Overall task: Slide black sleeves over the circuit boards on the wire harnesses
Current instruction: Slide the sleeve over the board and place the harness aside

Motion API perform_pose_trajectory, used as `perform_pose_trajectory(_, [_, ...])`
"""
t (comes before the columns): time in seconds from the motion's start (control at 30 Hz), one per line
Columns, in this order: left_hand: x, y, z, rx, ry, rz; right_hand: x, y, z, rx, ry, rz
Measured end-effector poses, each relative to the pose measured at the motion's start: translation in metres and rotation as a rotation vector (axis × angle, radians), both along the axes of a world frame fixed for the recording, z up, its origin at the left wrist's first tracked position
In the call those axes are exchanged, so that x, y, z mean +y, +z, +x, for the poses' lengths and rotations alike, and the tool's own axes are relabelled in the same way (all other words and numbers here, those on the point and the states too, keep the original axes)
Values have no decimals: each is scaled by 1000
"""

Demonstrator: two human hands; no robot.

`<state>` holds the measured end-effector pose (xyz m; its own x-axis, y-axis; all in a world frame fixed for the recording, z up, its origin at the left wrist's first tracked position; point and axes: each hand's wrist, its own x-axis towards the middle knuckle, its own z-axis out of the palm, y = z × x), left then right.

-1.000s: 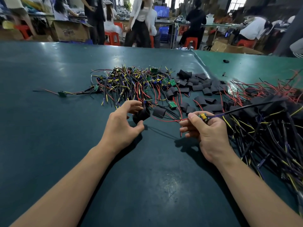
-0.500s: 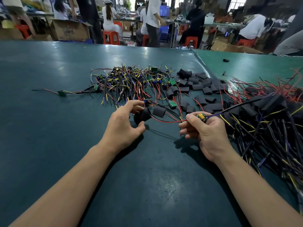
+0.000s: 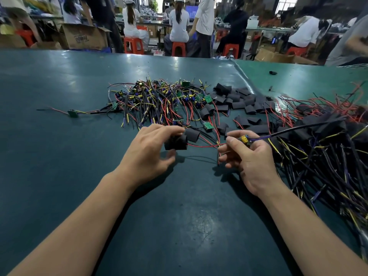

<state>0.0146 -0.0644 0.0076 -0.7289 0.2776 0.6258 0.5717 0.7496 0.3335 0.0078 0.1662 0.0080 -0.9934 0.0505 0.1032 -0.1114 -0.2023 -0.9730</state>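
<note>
The left hand (image 3: 148, 150) is gripping a short black sleeve of matte, soft-looking tubing (image 3: 176, 142), fingers above and thumb below, holding it just above the bench. The sleeve is lying on its side with its open end facing right. A thin red wire (image 3: 201, 146) is running out of that end towards the right hand (image 3: 249, 156), which is pinching a small circuit board with a yellow component (image 3: 244, 139) between thumb and forefinger, its other fingers curled beneath. The board is lying outside the sleeve, the two hands being apart with the wire spanning the gap. A black jacketed cable (image 3: 298, 128) is leading from the board up and to the right.

Just behind the left fingertips a second black sleeve (image 3: 192, 135) is lying on the bench. Farther back, a loose heap of flattened black sleeves (image 3: 239, 100) is resting beside a tangled pile of unsleeved harnesses with green boards and red, yellow and black wires (image 3: 159, 100). One green board on a wire (image 3: 72, 113) is lying apart to the left. On the right, a dense pile of harnesses with black-covered boards (image 3: 326, 148) is spreading to the edge. The dark green bench (image 3: 59, 156) is showing a smooth, slightly glossy, scuffed surface.
</note>
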Motion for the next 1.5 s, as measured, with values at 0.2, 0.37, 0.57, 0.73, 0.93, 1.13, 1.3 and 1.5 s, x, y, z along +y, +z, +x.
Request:
perform_pose_trajectory(0.2, [9,-1,5,-101,-86,-45,-1,8,3,-70,141,-135])
perform_pose_trajectory(0.37, [8,-3,3,-167,-118,30,5,12,2,-151,242,-355])
perform_pose_trajectory(0.57, [12,-4,4,-114,-186,48,6,10,1,-120,223,-340])
perform_pose_trajectory(0.73, [9,-7,2,-147,-190,78,12,14,5,-78,383,-375])
perform_pose_trajectory(0.93, [9,-6,1,-78,-174,83,8,14,6,-105,408,-303])
perform_pose_trajectory(1.13, [14,-3,6,1,-185,4,1,5,2,-97,299,-124])
perform_pose_trajectory(1.3, [20,-1,6,58,-151,-43,-8,-1,7,47,260,119])
perform_pose_trajectory(1.5, [27,0,8,65,-220,23,-8,-4,6,139,192,130])
